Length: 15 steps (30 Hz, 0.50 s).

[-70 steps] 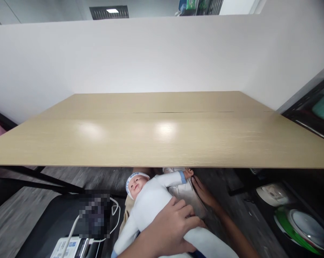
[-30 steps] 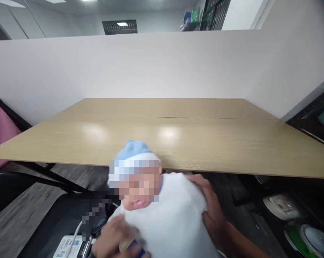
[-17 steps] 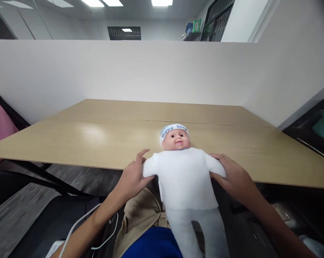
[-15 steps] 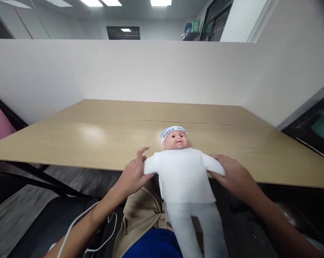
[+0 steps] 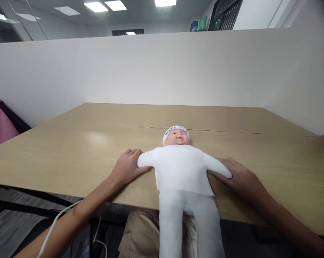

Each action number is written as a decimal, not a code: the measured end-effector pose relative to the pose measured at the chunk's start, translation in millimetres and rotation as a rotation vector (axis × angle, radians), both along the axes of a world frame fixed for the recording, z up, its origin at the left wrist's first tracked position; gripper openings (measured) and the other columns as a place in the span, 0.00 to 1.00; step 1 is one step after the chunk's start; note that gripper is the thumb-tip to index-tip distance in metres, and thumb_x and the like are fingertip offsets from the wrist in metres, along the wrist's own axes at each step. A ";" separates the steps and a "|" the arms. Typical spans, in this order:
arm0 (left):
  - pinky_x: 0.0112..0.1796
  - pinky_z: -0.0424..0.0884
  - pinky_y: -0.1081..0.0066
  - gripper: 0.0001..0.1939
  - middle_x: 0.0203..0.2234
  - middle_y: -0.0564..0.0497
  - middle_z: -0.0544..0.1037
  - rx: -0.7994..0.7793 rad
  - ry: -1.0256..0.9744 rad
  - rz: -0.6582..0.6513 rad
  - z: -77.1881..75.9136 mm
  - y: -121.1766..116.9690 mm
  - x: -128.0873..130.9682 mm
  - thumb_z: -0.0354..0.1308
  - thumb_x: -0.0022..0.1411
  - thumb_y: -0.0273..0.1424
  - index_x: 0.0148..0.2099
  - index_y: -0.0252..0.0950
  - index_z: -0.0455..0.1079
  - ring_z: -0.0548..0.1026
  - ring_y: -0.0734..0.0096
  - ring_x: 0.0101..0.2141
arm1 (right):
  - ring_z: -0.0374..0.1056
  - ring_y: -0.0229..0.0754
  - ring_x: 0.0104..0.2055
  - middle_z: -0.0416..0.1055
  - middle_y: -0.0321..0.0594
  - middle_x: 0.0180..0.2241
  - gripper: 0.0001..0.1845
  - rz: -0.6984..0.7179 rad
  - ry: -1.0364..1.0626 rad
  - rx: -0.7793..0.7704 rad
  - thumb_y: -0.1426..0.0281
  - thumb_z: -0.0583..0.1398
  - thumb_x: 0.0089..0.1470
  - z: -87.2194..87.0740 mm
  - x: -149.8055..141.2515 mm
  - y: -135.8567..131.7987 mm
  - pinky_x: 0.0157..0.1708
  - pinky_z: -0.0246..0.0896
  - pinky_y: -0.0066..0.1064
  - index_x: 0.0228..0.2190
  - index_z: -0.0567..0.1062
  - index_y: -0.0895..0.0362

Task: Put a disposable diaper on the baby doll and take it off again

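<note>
A baby doll (image 5: 182,168) in a white top and pale trousers lies face up at the table's near edge. Blue lettering runs round its white headband (image 5: 175,129). My left hand (image 5: 128,164) grips the doll's arm on the left of the picture, fingers behind it and thumb below. On the other side, my right hand (image 5: 238,175) is closed round the doll's other arm near its end. Both doll arms are spread outward. Its legs hang past the table edge over my lap, with the feet out of the picture.
The wooden table (image 5: 97,157) stretches back to a white partition wall (image 5: 151,71). A pink cloth (image 5: 1,123) hangs over a chair at the far left. A white cable (image 5: 58,218) lies across my left forearm. My knee in tan trousers (image 5: 140,233) is below the edge.
The doll has moved forward with both my hands, and its torso is now over the table top. My left fingers have closed round its arm. The view has tilted and shifted.
</note>
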<state>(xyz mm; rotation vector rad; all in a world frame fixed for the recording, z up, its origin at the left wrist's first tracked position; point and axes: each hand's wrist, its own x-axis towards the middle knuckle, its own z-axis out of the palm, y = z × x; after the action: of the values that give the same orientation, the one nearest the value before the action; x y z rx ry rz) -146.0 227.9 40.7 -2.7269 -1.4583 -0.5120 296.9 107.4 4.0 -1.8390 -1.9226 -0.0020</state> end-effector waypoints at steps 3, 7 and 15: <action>0.43 0.72 0.56 0.26 0.40 0.42 0.82 0.075 0.042 -0.024 -6.0 49.9 6.3 0.62 0.68 0.58 0.47 0.38 0.73 0.78 0.46 0.43 | 0.77 0.58 0.50 0.82 0.43 0.49 0.26 0.025 -0.001 -0.034 0.42 0.57 0.69 -0.6 4.5 43.8 0.42 0.69 0.42 0.52 0.79 0.46; 0.43 0.71 0.56 0.30 0.40 0.41 0.83 0.101 0.058 -0.055 -7.9 112.3 16.1 0.59 0.68 0.62 0.47 0.38 0.74 0.80 0.46 0.42 | 0.77 0.55 0.46 0.82 0.44 0.46 0.22 0.077 0.028 -0.045 0.47 0.58 0.69 1.0 15.7 99.1 0.41 0.67 0.40 0.48 0.78 0.50; 0.54 0.65 0.53 0.41 0.52 0.40 0.83 0.291 -0.094 -0.035 -15.8 211.6 41.5 0.56 0.67 0.68 0.62 0.38 0.72 0.80 0.45 0.52 | 0.77 0.56 0.45 0.82 0.47 0.46 0.22 0.173 0.020 0.111 0.50 0.62 0.67 3.2 45.4 206.9 0.45 0.67 0.43 0.49 0.79 0.53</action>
<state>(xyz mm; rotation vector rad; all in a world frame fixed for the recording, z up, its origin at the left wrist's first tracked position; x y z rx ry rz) -104.4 439.5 24.9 -2.5343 -1.2406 -0.7942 342.3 314.2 7.2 -1.5912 -2.0192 -0.0327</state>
